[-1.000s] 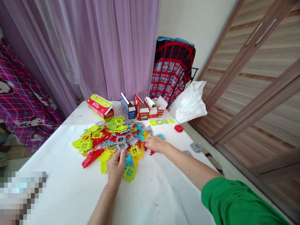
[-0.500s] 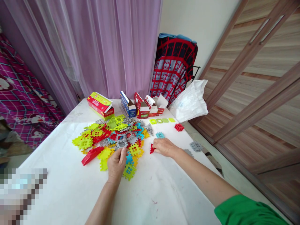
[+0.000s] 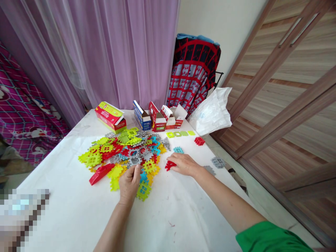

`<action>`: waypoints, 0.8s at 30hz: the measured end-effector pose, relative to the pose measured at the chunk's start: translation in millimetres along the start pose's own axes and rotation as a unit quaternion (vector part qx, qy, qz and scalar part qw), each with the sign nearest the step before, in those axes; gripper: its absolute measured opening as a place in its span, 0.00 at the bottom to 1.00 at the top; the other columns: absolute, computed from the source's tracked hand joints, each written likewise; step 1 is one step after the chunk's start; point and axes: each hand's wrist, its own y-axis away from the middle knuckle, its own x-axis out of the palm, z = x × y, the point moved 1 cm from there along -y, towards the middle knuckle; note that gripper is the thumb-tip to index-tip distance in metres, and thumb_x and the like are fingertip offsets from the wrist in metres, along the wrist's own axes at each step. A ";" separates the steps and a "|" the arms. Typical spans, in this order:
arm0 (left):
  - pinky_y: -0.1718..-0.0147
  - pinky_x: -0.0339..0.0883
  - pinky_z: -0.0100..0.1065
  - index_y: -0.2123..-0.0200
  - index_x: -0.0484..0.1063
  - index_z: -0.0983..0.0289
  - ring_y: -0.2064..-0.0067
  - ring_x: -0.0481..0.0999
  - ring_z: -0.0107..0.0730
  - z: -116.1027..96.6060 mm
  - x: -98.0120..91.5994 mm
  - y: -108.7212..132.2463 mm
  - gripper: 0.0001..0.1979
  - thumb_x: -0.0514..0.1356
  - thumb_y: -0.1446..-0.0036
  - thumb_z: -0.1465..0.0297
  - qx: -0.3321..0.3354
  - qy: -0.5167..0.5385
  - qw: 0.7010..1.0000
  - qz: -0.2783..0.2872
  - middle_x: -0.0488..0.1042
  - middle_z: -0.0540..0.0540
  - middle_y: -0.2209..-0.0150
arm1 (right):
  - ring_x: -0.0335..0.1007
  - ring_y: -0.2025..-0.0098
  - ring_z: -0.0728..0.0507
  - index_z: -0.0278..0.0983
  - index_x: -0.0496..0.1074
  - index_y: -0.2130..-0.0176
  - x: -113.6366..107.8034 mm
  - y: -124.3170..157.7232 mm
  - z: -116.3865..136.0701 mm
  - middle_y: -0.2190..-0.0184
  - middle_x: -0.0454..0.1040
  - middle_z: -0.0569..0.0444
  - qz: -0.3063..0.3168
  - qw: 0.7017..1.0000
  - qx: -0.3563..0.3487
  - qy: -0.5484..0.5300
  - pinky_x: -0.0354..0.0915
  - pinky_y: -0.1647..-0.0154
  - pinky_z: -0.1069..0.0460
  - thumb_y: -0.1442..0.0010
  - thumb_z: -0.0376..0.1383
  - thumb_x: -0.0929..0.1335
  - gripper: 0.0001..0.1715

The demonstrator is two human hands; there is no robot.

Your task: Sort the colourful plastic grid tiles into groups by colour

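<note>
My right hand [image 3: 182, 163] rests low over the table, its fingers curled at the edge of a red toothed plastic building piece [image 3: 169, 166]. My left hand [image 3: 128, 182] is closed with the thumb on top, at the near edge of a mixed pile of interlocking building pieces [image 3: 135, 153]. Whatever its fingers may hold is hidden. Beside that hand lie a lime window-shaped piece [image 3: 143, 190] and yellow-green pieces [image 3: 115, 174]. A blue piece [image 3: 179, 150] lies just beyond my right hand, and grey pieces [image 3: 218, 162] lie to its right.
Along the back stand a red-and-yellow box [image 3: 110, 115], a blue box [image 3: 141, 117] and red open boxes [image 3: 158, 120]. Lime pieces [image 3: 181, 134] form a row near a white plastic bag [image 3: 211, 112]. A red stack [image 3: 199, 141] sits at right; a long red part [image 3: 101, 174] lies left.
My right hand's fingers have shifted slightly, and more of the red piece shows beside them. My left hand stays closed in nearly the same place. The view has shifted a little.
</note>
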 end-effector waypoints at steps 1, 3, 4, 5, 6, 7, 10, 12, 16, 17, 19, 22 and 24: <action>0.75 0.67 0.28 0.71 0.77 0.62 0.78 0.74 0.28 0.1 -0.3 0.0 0.18 0.54 0.43 0.55 -0.001 -0.002 1.000 0.000 0.77 0.50 0.78 | 0.67 0.57 0.45 0.43 0.71 0.50 2.1 -1.8 3.2 0.56 0.71 0.52 -0.002 1.000 -0.005 -0.001 0.59 0.60 0.53 0.40 0.40 0.68 0.18; 0.76 0.67 0.28 0.72 0.77 0.61 0.78 0.74 0.29 1.0 -1.1 -0.2 0.19 0.54 0.43 0.55 -0.003 -0.006 1.000 -0.001 0.77 0.50 0.78 | 0.67 0.58 0.45 0.45 0.72 0.50 8.0 -6.8 8.9 0.56 0.70 0.53 0.001 1.000 -0.013 -0.001 0.59 0.61 0.54 0.42 0.42 0.69 0.18; 0.76 0.67 0.28 0.72 0.77 0.61 0.78 0.73 0.29 1.7 -1.4 -0.4 0.19 0.54 0.43 0.54 -0.003 -0.007 1.000 0.000 0.77 0.50 0.78 | 0.67 0.58 0.46 0.46 0.74 0.53 11.2 -9.4 11.0 0.56 0.70 0.54 0.003 1.000 -0.015 -0.002 0.60 0.62 0.54 0.42 0.42 0.69 0.16; 0.76 0.67 0.28 0.72 0.77 0.61 0.78 0.73 0.28 2.5 -1.6 -0.6 0.20 0.54 0.43 0.54 -0.003 -0.008 1.000 0.000 0.76 0.50 0.78 | 0.67 0.58 0.46 0.46 0.75 0.55 14.1 -11.7 12.4 0.57 0.70 0.55 0.004 1.000 -0.017 -0.004 0.60 0.62 0.54 0.42 0.41 0.70 0.13; 0.76 0.66 0.28 0.72 0.77 0.61 0.78 0.73 0.28 3.1 -1.6 -0.8 0.20 0.53 0.43 0.54 -0.003 -0.008 1.000 0.000 0.76 0.50 0.78 | 0.67 0.58 0.46 0.45 0.76 0.58 16.3 -13.5 13.2 0.58 0.70 0.55 0.001 1.000 -0.018 -0.007 0.60 0.63 0.54 0.42 0.39 0.69 0.10; 0.76 0.66 0.28 0.72 0.76 0.61 0.78 0.73 0.28 3.6 -1.4 -1.0 0.20 0.53 0.42 0.54 -0.004 -0.008 1.000 0.000 0.76 0.50 0.78 | 0.67 0.58 0.46 0.45 0.77 0.60 17.8 -14.5 13.4 0.59 0.70 0.55 -0.003 1.000 -0.020 -0.014 0.60 0.63 0.54 0.42 0.38 0.69 0.08; 0.76 0.66 0.28 0.72 0.76 0.61 0.78 0.73 0.28 2.9 -0.9 -1.2 0.20 0.53 0.42 0.54 -0.005 -0.002 1.000 -0.001 0.76 0.49 0.78 | 0.68 0.60 0.47 0.42 0.77 0.63 15.7 -12.5 10.9 0.61 0.71 0.54 -0.031 0.998 -0.032 -0.052 0.62 0.61 0.54 0.41 0.33 0.68 0.06; 0.76 0.66 0.28 0.72 0.76 0.61 0.78 0.73 0.29 1.2 -0.7 -1.2 0.20 0.53 0.43 0.53 -0.005 -0.001 1.000 0.000 0.76 0.49 0.79 | 0.69 0.60 0.47 0.40 0.76 0.63 10.4 -8.0 6.7 0.61 0.72 0.53 -0.085 0.990 -0.029 -0.108 0.63 0.59 0.53 0.42 0.32 0.68 0.07; 0.75 0.67 0.29 0.72 0.76 0.61 0.78 0.74 0.29 -1.0 -0.7 -1.0 0.20 0.53 0.43 0.54 -0.003 -0.006 1.000 0.002 0.76 0.49 0.79 | 0.70 0.65 0.47 0.38 0.74 0.62 8.9 -0.2 -7.1 0.65 0.73 0.53 -0.215 0.916 0.090 -0.327 0.67 0.61 0.52 0.43 0.33 0.66 0.08; 0.75 0.67 0.29 0.72 0.77 0.61 0.78 0.74 0.29 -0.9 -0.6 -0.9 0.20 0.53 0.43 0.54 -0.004 -0.006 1.000 0.003 0.76 0.49 0.78 | 0.71 0.67 0.48 0.37 0.74 0.63 13.1 0.7 -10.1 0.68 0.74 0.54 -0.227 0.883 0.132 -0.390 0.68 0.64 0.52 0.44 0.35 0.66 0.08; 0.75 0.67 0.29 0.71 0.77 0.61 0.77 0.74 0.29 -0.3 -0.6 -0.7 0.19 0.53 0.43 0.54 -0.005 -0.005 1.000 0.006 0.77 0.49 0.78 | 0.71 0.70 0.47 0.36 0.73 0.65 25.9 1.7 -13.5 0.71 0.74 0.56 -0.222 0.820 0.204 -0.487 0.70 0.67 0.52 0.46 0.37 0.67 0.08; 0.75 0.67 0.29 0.72 0.77 0.61 0.78 0.74 0.29 0.1 -0.7 -0.5 0.19 0.53 0.43 0.55 -0.001 -0.010 1.000 0.002 0.77 0.49 0.78 | 0.72 0.71 0.46 0.36 0.72 0.68 45.4 3.9 -13.0 0.72 0.75 0.56 -0.188 0.798 0.268 -0.505 0.71 0.70 0.51 0.49 0.37 0.68 0.07; 0.75 0.67 0.29 0.72 0.77 0.61 0.78 0.74 0.29 0.0 -0.7 -0.6 0.19 0.53 0.43 0.55 0.004 -0.013 1.000 -0.002 0.77 0.49 0.79 | 0.72 0.71 0.46 0.37 0.72 0.69 51.0 7.4 -11.4 0.71 0.75 0.55 -0.177 0.810 0.288 -0.480 0.71 0.70 0.51 0.49 0.35 0.67 0.05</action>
